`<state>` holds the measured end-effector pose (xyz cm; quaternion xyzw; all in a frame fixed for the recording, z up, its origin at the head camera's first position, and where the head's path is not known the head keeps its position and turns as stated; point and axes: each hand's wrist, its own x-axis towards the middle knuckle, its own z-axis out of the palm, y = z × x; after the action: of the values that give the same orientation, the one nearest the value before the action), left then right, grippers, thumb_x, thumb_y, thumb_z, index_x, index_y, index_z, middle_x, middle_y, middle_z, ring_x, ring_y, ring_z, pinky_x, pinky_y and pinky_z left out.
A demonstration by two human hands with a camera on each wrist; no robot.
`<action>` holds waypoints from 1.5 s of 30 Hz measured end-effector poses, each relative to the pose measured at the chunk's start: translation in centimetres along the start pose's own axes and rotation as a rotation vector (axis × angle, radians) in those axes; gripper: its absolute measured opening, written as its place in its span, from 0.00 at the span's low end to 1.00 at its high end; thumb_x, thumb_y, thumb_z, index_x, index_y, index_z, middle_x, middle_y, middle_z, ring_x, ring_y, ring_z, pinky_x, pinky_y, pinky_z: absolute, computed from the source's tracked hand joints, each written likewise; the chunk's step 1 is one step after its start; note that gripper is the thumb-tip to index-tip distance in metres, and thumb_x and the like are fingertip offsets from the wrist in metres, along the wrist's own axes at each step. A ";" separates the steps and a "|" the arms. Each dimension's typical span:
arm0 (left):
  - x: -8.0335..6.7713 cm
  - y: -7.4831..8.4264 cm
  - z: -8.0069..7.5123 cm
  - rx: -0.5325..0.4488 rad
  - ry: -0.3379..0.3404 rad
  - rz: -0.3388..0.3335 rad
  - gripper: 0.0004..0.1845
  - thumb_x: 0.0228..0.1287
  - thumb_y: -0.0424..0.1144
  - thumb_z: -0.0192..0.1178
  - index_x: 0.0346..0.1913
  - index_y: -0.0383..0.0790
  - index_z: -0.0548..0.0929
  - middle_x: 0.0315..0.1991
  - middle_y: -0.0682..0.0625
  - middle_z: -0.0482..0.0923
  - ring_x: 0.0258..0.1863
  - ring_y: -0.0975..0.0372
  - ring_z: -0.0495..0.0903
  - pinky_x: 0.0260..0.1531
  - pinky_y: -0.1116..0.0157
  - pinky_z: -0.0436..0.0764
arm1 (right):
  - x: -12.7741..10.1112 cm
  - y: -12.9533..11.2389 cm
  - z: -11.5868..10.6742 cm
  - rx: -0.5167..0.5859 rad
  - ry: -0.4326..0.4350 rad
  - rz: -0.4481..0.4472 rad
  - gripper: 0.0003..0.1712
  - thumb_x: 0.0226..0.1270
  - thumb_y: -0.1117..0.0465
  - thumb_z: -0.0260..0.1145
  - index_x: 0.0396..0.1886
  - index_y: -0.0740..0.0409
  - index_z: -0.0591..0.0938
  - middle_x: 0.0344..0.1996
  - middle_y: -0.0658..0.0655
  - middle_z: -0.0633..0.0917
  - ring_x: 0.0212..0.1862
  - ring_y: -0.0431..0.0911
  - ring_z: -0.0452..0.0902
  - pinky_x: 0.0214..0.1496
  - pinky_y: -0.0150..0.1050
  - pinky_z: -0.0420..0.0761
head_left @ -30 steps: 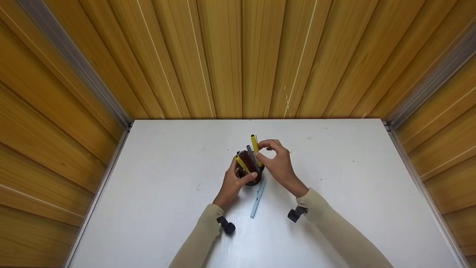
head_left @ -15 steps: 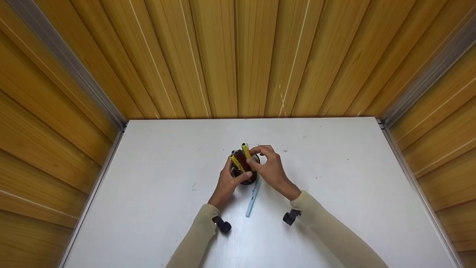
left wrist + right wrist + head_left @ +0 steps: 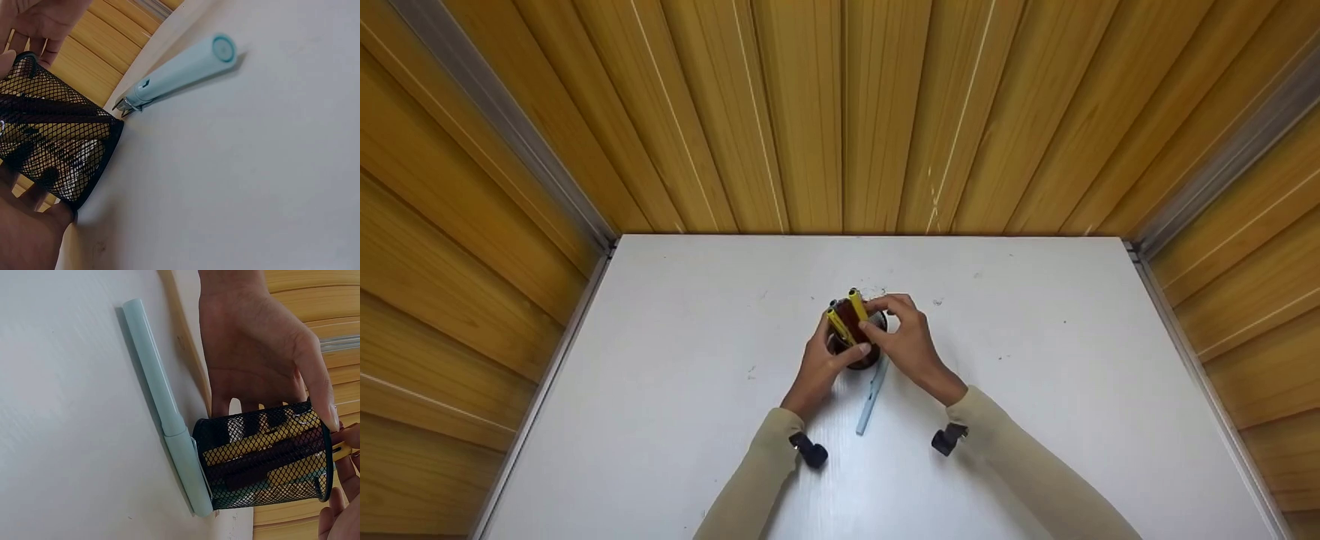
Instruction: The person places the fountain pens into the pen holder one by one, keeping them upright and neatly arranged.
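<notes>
A black mesh pen cup (image 3: 264, 461) stands on the white table, holding yellow and dark red pens. My left hand (image 3: 817, 369) wraps its fingers and thumb around the cup's side. With thumb and fingers, my right hand (image 3: 911, 337) pinches a yellow pen (image 3: 857, 304) at the rim; the pen's lower part is inside the mesh. Another yellow pen (image 3: 837, 324) leans on the left beside the dark red pens (image 3: 849, 319). Right in front of the cup lies a light blue capped pen (image 3: 180, 70), its clip end by the cup's base.
The white table (image 3: 697, 315) runs back to a wall of yellow wood-patterned panels (image 3: 810, 112), with more panels at both sides. Grey metal strips edge the corners. A small black camera (image 3: 810, 451) sits on the left wrist, another black camera (image 3: 949, 439) on the right.
My right hand has come down and left with the yellow pen, which sits lower and closer to the dark red pens. A grey pen beside it has dropped from sight. My left hand keeps its hold.
</notes>
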<state>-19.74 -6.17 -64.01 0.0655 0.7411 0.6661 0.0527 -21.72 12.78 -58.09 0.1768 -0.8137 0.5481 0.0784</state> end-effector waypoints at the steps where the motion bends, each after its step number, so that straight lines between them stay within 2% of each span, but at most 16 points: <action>1: 0.0 0.0 0.0 0.000 0.001 0.000 0.49 0.68 0.56 0.73 0.87 0.52 0.61 0.76 0.48 0.74 0.78 0.51 0.72 0.80 0.44 0.67 | 0.0 0.0 0.0 -0.002 0.001 0.001 0.15 0.71 0.66 0.79 0.55 0.57 0.90 0.53 0.53 0.88 0.62 0.50 0.78 0.69 0.53 0.74; 7: 0.1 0.1 0.0 -0.004 0.000 0.008 0.49 0.68 0.57 0.73 0.87 0.51 0.61 0.77 0.48 0.74 0.80 0.50 0.69 0.80 0.43 0.65 | 0.1 0.2 -0.2 -0.012 0.021 -0.011 0.14 0.70 0.67 0.79 0.54 0.58 0.91 0.51 0.53 0.89 0.61 0.50 0.78 0.67 0.52 0.75; 21: 0.1 0.0 0.1 -0.010 -0.006 0.009 0.49 0.70 0.54 0.72 0.87 0.50 0.60 0.77 0.47 0.74 0.79 0.50 0.70 0.80 0.43 0.66 | -0.2 1.0 -0.6 -0.007 0.041 0.001 0.12 0.70 0.68 0.78 0.51 0.59 0.90 0.50 0.54 0.89 0.60 0.52 0.79 0.67 0.64 0.75; 26: 0.1 -0.1 0.1 -0.005 -0.005 0.003 0.49 0.69 0.55 0.73 0.87 0.53 0.61 0.78 0.48 0.73 0.79 0.51 0.70 0.80 0.44 0.66 | -0.4 1.1 -0.9 -0.005 0.043 0.013 0.13 0.71 0.68 0.78 0.53 0.58 0.90 0.50 0.52 0.89 0.61 0.51 0.79 0.67 0.60 0.74; 31: 0.1 -0.3 0.1 -0.004 -0.004 0.007 0.49 0.69 0.56 0.73 0.87 0.54 0.61 0.78 0.49 0.73 0.79 0.51 0.71 0.80 0.44 0.66 | -0.7 1.0 -1.3 0.015 0.041 0.013 0.13 0.71 0.68 0.78 0.54 0.61 0.90 0.51 0.53 0.89 0.61 0.52 0.79 0.68 0.64 0.74; 37: 0.0 -0.2 0.0 -0.013 -0.017 0.018 0.50 0.69 0.58 0.74 0.88 0.55 0.60 0.77 0.49 0.73 0.78 0.54 0.72 0.80 0.47 0.68 | -1.2 1.3 -1.5 0.000 0.049 0.020 0.13 0.71 0.68 0.78 0.52 0.64 0.90 0.49 0.54 0.89 0.61 0.52 0.78 0.67 0.64 0.74; 45: 0.0 0.0 0.0 -0.007 -0.009 0.021 0.48 0.69 0.55 0.74 0.87 0.55 0.62 0.77 0.49 0.74 0.78 0.52 0.72 0.81 0.45 0.66 | -1.8 1.6 -1.9 -0.008 0.073 0.023 0.11 0.71 0.68 0.78 0.51 0.59 0.90 0.48 0.52 0.90 0.61 0.51 0.79 0.66 0.60 0.75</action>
<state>-19.74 -6.20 -64.00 0.0759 0.7378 0.6689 0.0492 -20.80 15.48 -59.35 0.1471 -0.8144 0.5519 0.1027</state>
